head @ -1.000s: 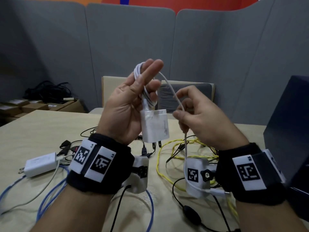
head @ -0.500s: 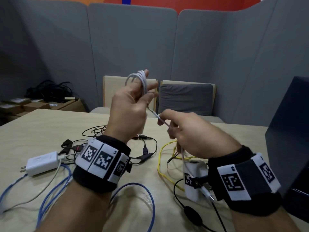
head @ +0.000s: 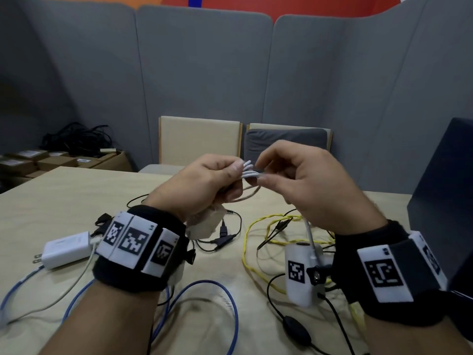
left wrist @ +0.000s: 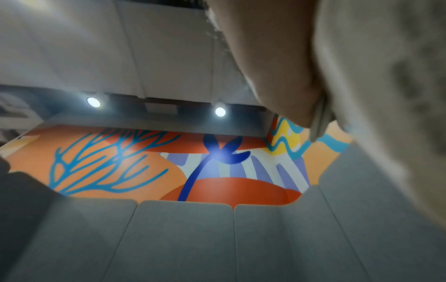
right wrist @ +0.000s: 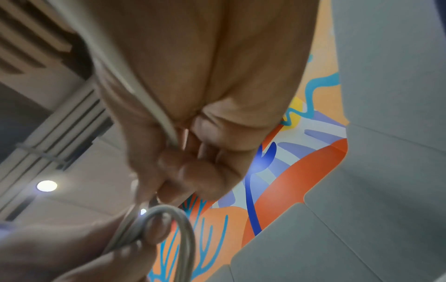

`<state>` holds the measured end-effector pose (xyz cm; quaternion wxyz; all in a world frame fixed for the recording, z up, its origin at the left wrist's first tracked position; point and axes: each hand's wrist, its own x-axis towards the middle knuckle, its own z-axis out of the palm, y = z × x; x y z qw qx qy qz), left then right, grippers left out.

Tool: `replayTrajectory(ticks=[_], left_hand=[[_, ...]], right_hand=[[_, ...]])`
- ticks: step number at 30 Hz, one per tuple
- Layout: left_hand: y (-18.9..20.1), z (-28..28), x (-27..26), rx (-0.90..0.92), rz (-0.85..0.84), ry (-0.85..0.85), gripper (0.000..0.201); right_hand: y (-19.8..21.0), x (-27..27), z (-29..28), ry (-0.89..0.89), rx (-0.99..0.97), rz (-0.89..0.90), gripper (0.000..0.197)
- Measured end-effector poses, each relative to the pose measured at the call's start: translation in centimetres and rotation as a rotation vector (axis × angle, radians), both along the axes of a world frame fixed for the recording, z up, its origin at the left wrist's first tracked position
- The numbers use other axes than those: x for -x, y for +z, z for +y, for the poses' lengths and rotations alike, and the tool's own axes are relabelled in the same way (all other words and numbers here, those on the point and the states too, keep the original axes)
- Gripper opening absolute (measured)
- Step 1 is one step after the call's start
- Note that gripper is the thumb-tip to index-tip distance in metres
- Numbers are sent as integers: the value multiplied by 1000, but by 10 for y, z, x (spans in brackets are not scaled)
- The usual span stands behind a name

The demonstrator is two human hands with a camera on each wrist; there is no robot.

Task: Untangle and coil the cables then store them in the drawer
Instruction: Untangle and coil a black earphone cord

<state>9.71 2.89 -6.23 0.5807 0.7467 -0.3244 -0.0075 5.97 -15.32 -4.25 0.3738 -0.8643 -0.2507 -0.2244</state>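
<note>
We see the left hand (head: 204, 180) with fingers curled round the bundled loops of the white cable (head: 249, 171), held above the table (head: 64, 198), and the right hand (head: 307, 185) pinching the same cable's loose strand just right of the bundle. We think the loops may spring apart if the left-hand grip loosens while wrapping, or the trailing end may snag the yellow cable (head: 258, 224) lying below on the table.

Table (head: 64, 190): bare stretch at 10 o'clock, passable. Blue cable (head: 230, 311) loops at 6. White charger (head: 66, 249) at 8. Yellow cable (head: 256, 267) tangle at 4. Dark cabinet (head: 445, 190) blocks 3.
</note>
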Motion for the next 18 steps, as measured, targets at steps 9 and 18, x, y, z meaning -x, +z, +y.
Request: replayTrajectory(ticks=[9, 18], left_hand=[[7, 10, -1, 168, -22, 92, 32], [7, 7, 3, -72, -93, 145, 31]], right_hand=[[6, 5, -13, -14, 154, 91, 11], [1, -6, -23, -119, 90, 23, 22]])
